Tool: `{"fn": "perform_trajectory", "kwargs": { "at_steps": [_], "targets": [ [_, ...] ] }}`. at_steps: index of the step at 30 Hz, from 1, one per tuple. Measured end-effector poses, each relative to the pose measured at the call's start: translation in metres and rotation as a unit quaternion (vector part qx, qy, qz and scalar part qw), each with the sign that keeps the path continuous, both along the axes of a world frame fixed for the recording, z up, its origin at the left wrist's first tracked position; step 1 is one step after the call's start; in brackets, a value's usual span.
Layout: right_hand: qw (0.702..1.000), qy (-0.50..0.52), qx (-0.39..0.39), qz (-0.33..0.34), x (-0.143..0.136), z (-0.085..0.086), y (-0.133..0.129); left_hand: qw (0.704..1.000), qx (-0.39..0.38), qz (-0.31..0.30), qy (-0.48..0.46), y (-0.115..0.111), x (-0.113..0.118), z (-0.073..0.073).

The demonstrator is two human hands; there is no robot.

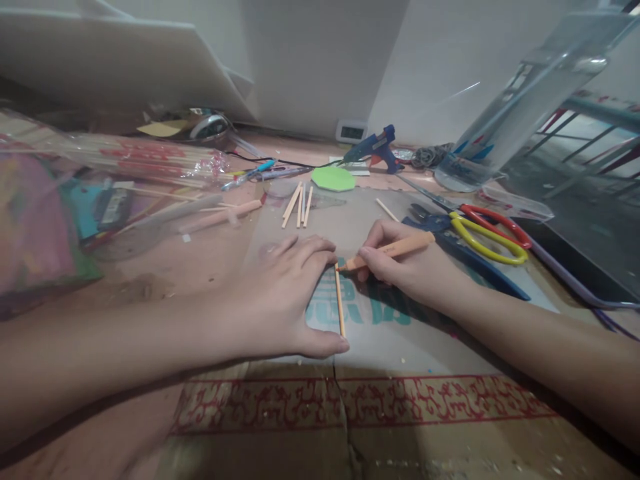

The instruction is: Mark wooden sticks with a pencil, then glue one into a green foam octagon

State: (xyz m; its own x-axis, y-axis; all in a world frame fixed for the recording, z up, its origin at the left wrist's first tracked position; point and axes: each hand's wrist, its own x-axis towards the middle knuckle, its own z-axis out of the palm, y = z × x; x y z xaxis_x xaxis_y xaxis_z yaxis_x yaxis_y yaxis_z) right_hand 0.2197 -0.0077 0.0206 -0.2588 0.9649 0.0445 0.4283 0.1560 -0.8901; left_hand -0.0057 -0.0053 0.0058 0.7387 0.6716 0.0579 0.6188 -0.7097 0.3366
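A thin wooden stick (340,300) lies on the grey sheet (280,227), its length running away from me. My left hand (295,293) pins it at both ends, index finger at the far end and thumb at the near one. In my right hand (400,263) is an orange marker pen (407,247), its tip touching or nearly touching the stick's far end. Several short wooden sticks (299,205) rest beyond my left hand. One more short stick (387,209) lies past my right hand.
A light green paper piece (333,178) and a blue glue gun (375,148) are at the back. To the right lie scissors (490,237), dark-blue-handled pliers (480,267), a phone (585,260) and a tall clear container (505,113). Bagged sticks (145,157) sit left.
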Motion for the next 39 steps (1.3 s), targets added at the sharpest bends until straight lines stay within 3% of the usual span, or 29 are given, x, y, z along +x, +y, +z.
{"fn": "perform_trajectory", "kwargs": {
  "at_steps": [6,12,25,32,39],
  "targets": [
    [0.999,0.002,-0.011,0.035,0.001,-0.001,-0.003,1.000,0.004,-0.007,0.006,0.000,0.000,0.000],
    [1.000,0.002,0.027,0.003,0.001,-0.002,-0.001,1.000,0.018,-0.010,-0.009,0.000,-0.001,-0.002],
    [0.994,0.035,-0.049,0.094,0.006,-0.002,-0.010,1.000,0.010,-0.011,-0.004,0.000,-0.001,-0.003],
    [0.999,0.007,-0.013,0.049,0.003,0.001,-0.009,1.000,0.005,-0.006,-0.013,-0.001,-0.002,-0.002],
    [0.994,-0.009,-0.047,0.102,0.005,0.002,-0.015,1.000,0.002,-0.006,-0.005,0.001,0.000,-0.003]
  ]
}}
